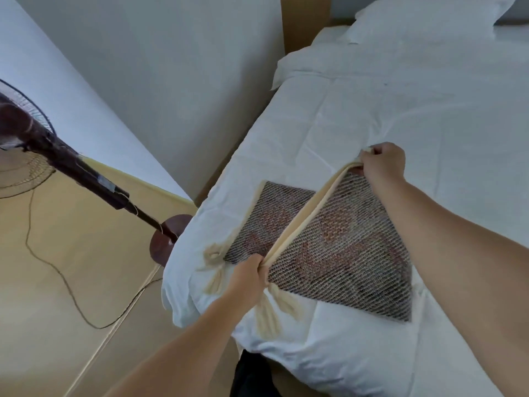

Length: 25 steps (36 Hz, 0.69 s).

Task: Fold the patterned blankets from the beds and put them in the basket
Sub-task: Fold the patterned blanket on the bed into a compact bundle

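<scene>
Head view, single frame; blanket (343,253) lies on the near-left part of the bed (429,110), on the white cover; dark woven mesh pattern w/ reddish patches, already doubled over, roughly square, one corner toward the far left.

Cream edge (309,207) of the blanket is raised and pulled into a straight band running from near left to far right across the patterned face.

Left hand (249,272) at the near-left end of that band; fingers curled tight round the cream edge. Cream tassels (214,270) spread on the cover just beside and below this hand.

Right hand (382,163) at the far-right end; fingers and thumb pinch the cream edge, a bit of it poking out past the knuckles; hand held above the blanket's far corner.

Both forearms bare, reaching in from the near side.

Rest: white pillow (429,15) at the far end of the bed; standing fan (71,164) left of the bed, dark pole, round base (166,239) touching or nearly touching the bed's left side, can't tell which; thin cord (57,267) trails in loops over the tan floor (71,325).
</scene>
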Motion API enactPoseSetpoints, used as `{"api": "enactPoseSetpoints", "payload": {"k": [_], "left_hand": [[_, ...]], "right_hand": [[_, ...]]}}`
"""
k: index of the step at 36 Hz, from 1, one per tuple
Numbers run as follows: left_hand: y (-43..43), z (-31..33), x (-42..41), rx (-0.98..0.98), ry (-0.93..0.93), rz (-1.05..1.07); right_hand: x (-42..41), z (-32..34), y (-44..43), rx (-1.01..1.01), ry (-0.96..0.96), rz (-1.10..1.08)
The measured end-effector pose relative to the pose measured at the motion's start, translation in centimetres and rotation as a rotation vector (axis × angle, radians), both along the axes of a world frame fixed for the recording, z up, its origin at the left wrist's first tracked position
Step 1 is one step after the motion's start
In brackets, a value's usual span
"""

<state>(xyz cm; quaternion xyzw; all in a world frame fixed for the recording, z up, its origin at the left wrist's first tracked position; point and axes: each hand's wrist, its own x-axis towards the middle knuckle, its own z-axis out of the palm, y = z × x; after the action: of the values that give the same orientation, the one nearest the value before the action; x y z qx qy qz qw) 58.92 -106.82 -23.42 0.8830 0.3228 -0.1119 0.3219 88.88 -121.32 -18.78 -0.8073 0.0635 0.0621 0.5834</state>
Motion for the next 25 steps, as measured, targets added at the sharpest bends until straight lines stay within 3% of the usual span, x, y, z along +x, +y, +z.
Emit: {"api": "enactPoseSetpoints", "payload": {"k": [12,25], "left_hand": [[18.1,-10.4,1.7,-0.188,0.164,-0.054],[25.1,-20.1,4.7,-0.238,0.27,-0.109]], "right_hand": [[0.3,-11.4,16.4,-0.185,0.042,-0.056],[3.8,-22.2,28.1,-0.348,0.048,0.052]]}}
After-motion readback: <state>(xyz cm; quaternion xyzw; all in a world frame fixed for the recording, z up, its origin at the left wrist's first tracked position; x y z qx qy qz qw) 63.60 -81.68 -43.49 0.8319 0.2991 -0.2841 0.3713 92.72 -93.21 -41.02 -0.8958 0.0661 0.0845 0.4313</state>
